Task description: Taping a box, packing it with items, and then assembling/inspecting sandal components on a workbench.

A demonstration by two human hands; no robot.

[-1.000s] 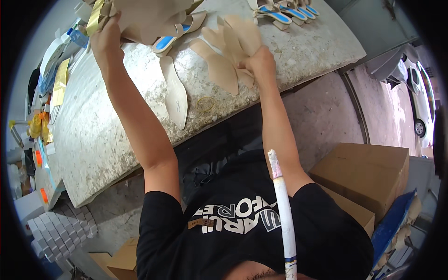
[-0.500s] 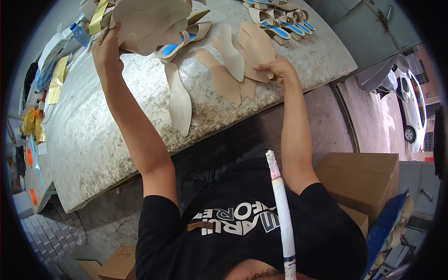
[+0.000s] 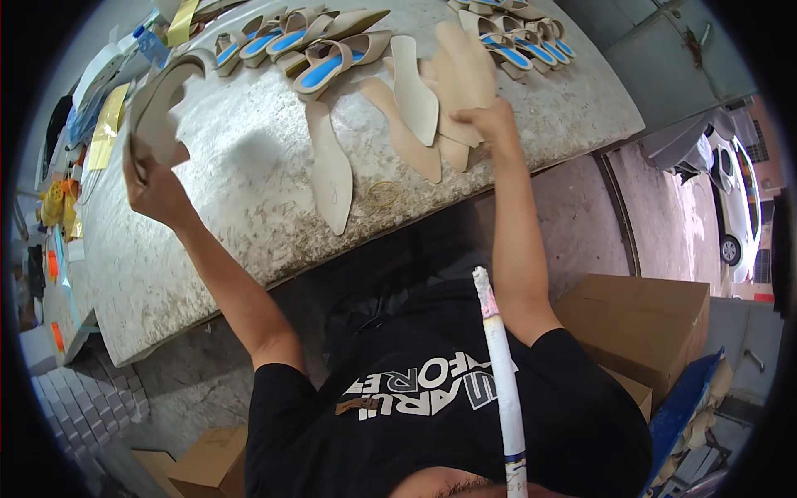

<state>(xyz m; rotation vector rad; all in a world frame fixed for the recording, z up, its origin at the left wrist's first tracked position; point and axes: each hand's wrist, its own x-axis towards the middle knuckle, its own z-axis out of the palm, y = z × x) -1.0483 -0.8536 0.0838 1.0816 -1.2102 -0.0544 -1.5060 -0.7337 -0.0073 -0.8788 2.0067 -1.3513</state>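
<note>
My left hand (image 3: 158,187) is closed around a stack of beige shoe insoles (image 3: 158,104), which it holds up and bent over the table's left side. At the table's right part my right hand (image 3: 490,123) grips a bunch of tan insoles (image 3: 465,70) by the near end, thumb on top; its other fingers are partly hidden. Just left of it, a pale insole (image 3: 415,91) overlaps a tan insole (image 3: 407,141) on the table. A single pale insole (image 3: 334,170) lies apart, nearer the table's front edge.
Beige slide sandals (image 3: 328,70) with blue footbeds stand behind the loose insoles; more sandals (image 3: 527,50) are at back right. A rubber band (image 3: 382,195) lies on the worn table (image 3: 216,249). A cigarette (image 3: 502,373) sticks up close in front. Cardboard boxes (image 3: 639,324) stand at right.
My left hand has swung left and nearer with its insole stack, uncovering sandals at the back. The tan insoles in my right hand have tilted up and fanned slightly.
</note>
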